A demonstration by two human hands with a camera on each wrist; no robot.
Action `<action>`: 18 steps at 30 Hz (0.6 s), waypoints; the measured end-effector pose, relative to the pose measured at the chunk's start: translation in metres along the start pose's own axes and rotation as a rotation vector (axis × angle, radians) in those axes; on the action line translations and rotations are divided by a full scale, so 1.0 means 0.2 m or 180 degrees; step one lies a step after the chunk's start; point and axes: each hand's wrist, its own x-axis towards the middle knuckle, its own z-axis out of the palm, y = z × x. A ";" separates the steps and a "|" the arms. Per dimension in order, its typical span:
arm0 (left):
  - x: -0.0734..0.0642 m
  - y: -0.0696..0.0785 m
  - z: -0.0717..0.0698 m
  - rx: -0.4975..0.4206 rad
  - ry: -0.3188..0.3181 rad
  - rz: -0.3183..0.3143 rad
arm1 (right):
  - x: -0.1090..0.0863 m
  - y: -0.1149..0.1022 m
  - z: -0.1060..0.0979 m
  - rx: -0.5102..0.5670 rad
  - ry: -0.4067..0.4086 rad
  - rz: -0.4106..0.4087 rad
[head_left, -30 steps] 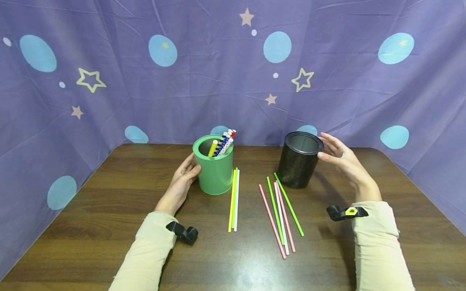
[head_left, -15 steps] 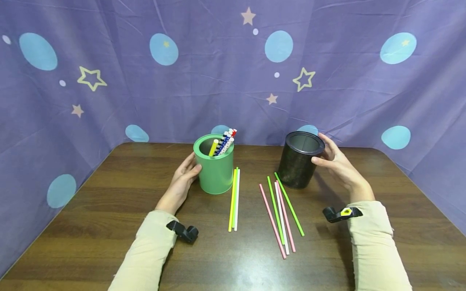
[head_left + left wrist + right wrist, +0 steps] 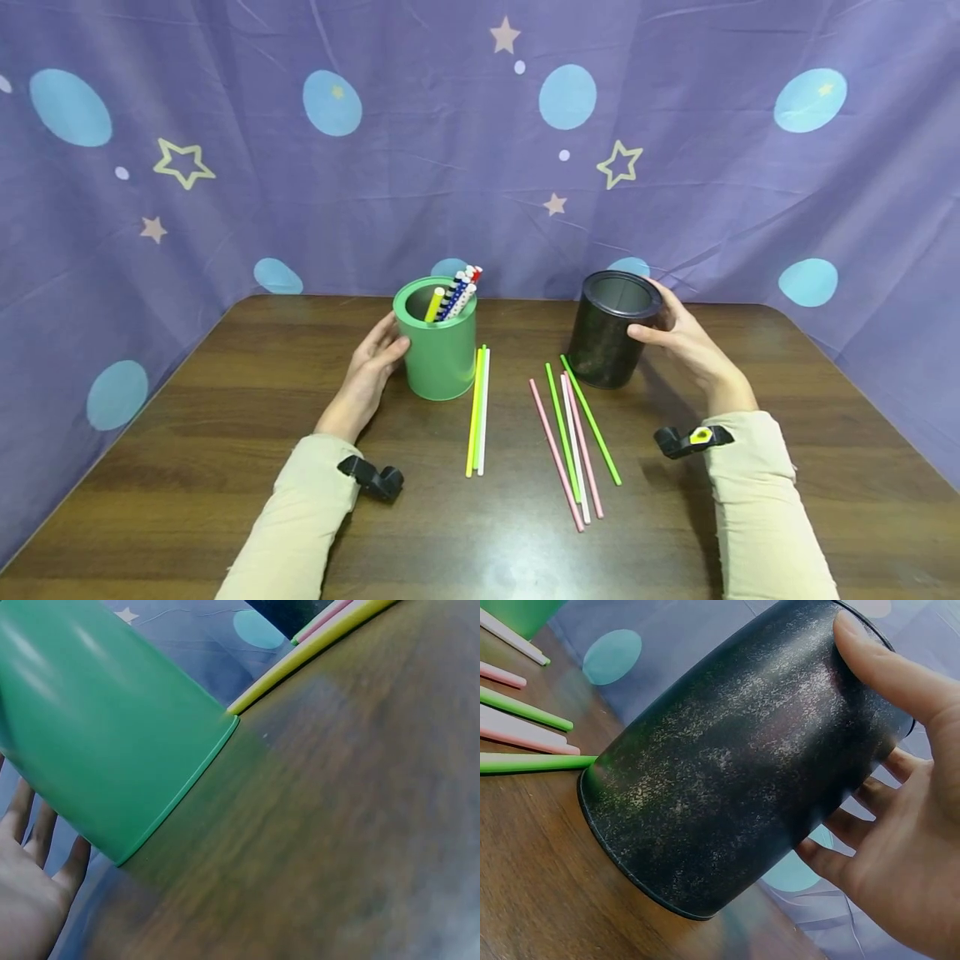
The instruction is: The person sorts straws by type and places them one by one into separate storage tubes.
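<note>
A green can (image 3: 441,362) stands upright on the table, left of centre. Several patterned sticks (image 3: 457,300) and a yellow one lean inside it. My left hand (image 3: 363,375) holds the can's left side, thumb toward the front and fingers (image 3: 41,832) reaching behind the wall. To the right stands a black can (image 3: 600,350) with a mottled wall; the part of its inside that shows holds nothing. My right hand (image 3: 693,354) grips it from the right, thumb (image 3: 885,667) on the near wall close to the rim and fingers round the back.
Yellow, green and white thin sticks (image 3: 477,417) lie together beside the green can. Several pink, green and white sticks (image 3: 573,450) lie fanned before the black can, one green end close to its base. A purple curtain (image 3: 450,167) hangs behind the brown table (image 3: 225,400).
My right hand has moved left onto the black can, its thumb coming from the rim's right edge to the near wall. My left hand stays at the green can. The view has shifted slightly.
</note>
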 end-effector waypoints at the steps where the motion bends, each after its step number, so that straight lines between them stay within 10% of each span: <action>1: 0.00 0.00 0.00 0.0002 -0.0003 0.0013 | 0.00 0.00 0.00 0.0001 -0.0001 0.0010; 18: -0.13 0.21 -0.07 0.0371 0.0428 0.0464 | 0.00 -0.02 0.01 -0.0098 0.0051 0.0124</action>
